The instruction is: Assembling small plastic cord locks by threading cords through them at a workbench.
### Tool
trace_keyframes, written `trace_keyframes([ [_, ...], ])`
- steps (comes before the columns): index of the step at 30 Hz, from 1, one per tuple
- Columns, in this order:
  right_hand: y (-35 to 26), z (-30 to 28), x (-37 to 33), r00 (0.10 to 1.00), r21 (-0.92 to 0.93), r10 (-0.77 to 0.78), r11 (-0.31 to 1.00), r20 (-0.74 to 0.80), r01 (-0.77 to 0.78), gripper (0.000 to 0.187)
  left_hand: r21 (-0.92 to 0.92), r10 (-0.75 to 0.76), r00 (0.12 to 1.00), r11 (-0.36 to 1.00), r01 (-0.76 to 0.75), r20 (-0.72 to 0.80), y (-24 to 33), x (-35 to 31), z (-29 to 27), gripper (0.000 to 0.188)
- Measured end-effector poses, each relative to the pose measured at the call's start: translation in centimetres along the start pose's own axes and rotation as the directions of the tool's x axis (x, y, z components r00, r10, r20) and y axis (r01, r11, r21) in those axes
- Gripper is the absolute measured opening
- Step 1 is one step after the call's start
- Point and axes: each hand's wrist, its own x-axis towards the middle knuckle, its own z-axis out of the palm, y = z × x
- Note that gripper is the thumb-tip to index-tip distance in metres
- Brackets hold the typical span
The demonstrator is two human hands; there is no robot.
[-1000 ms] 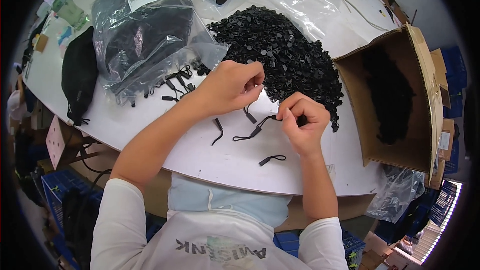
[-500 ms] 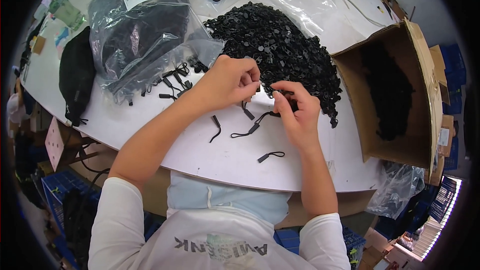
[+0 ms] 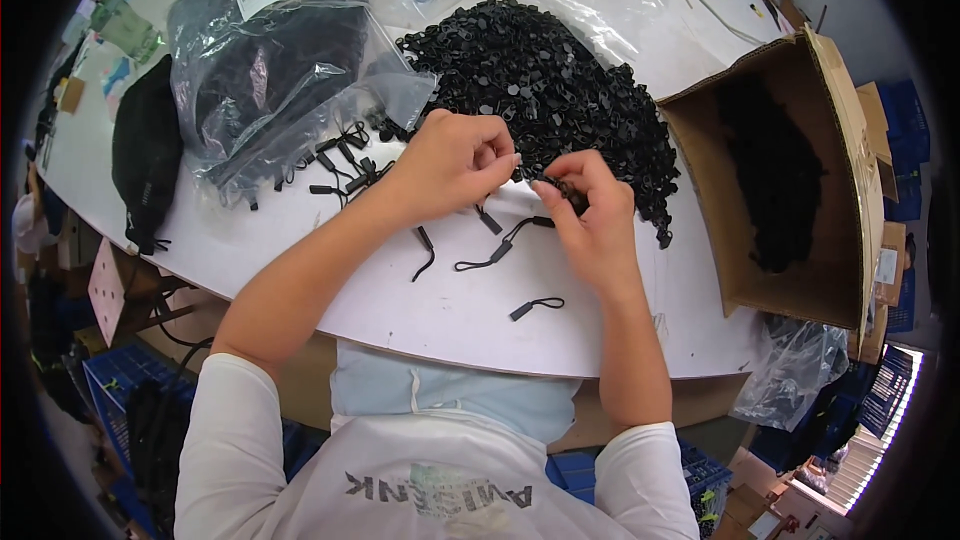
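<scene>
My left hand [image 3: 462, 158] is pinched, thumb against fingers, at the near edge of a heap of small black plastic clips [image 3: 530, 80]. What sits at its fingertips is tiny and mostly hidden. Close beside it, my right hand [image 3: 595, 205] is curled with thumb and forefinger together round small black pieces, partly covered by the fingers. A black cord pull [image 3: 500, 252] with a loop lies just below, its far end reaching toward the right hand. Another looped cord pull [image 3: 535, 308] lies nearer me, and a single black cord pull [image 3: 425, 252] lies below my left wrist.
Several more cord pulls [image 3: 345, 162] lie left of my left forearm. Behind them sits a big clear plastic bag [image 3: 270, 60] of dark goods, with a black pouch [image 3: 147, 155] at its left. An open cardboard box [image 3: 715, 210] holding black material stands on the right.
Both hands stay close together over the heap's near edge. The right hand's fingers have shifted slightly up and toward the left hand. The whole view has drifted a little.
</scene>
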Motion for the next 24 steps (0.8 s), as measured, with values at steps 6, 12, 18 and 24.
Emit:
trace_keyframes([
  [6, -0.2, 1.7, -0.8, 0.946, -0.349, -0.324, 0.885, 0.014, 0.309, 0.012, 0.397, 0.389, 0.912, 0.863, -0.312, -0.129, 1.4, -1.4, 2.1, 0.008],
  [12, -0.8, 1.8, -1.0, 0.993, -0.085, 0.014, 0.996, 0.12, -0.004, 0.009, 0.657, 0.664, 0.744, 0.592, -0.467, -0.071, 1.9, -1.7, 3.0, 0.007],
  [18, -1.4, 1.7, -0.9, 0.985, 0.148, 0.094, 0.982, 0.147, -0.116, 0.01, 0.675, 0.744, 0.667, 0.513, -0.531, -0.041, 2.2, -1.9, 2.8, 0.01],
  [24, -1.0, 2.4, -0.9, 0.991, 0.253, 0.07, 0.963, 0.112, -0.097, 0.01, 0.722, 0.791, 0.611, 0.438, -0.536, -0.026, 2.1, -1.8, 3.3, 0.011],
])
